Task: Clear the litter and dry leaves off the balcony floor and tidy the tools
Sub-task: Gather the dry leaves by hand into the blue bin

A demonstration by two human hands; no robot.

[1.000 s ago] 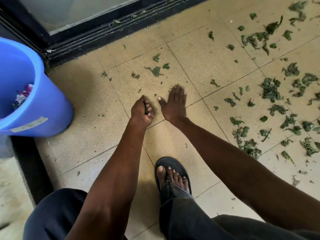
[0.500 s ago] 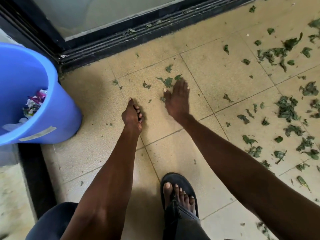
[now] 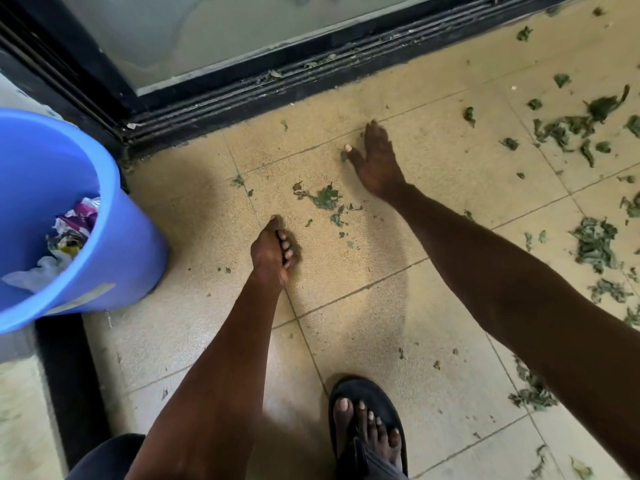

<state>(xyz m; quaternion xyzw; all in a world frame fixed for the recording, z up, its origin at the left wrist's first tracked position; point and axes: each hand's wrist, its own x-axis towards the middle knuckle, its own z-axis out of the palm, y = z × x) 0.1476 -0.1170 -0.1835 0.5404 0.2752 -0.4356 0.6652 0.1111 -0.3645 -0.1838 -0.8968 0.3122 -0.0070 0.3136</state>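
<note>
Yellowish speckled tiles make up the balcony floor, and the step in hand looks like gathering dry leaves by hand near the far-left corner, where the floor meets the black sliding-door track. The right hand lies flat on the tiles with fingers straight and together, thumb spread, holding nothing; it sits just short of the track. The left hand stands on its edge nearer the person, fingers loosely curled inward; whether it encloses any leaf bits I cannot tell. Between the two hands lies a small clump of green leaf scraps, touching neither hand. I judge the next move calls for the flat right hand to sweep these scraps toward the cupped left, so both can scoop them up and tip them into the blue bucket, which stands at the floor's left edge just beside the left hand and already holds crumpled wrappers. Most of the work remains: a thick scatter of leaves covers the tiles toward the right edge, and a few sit in the track grooves, which may be awkward for fingers. Room is tight on the left, hemmed by bucket and track corner; a sandalled foot is planted at the near edge, with open tile between it and the hands.
</note>
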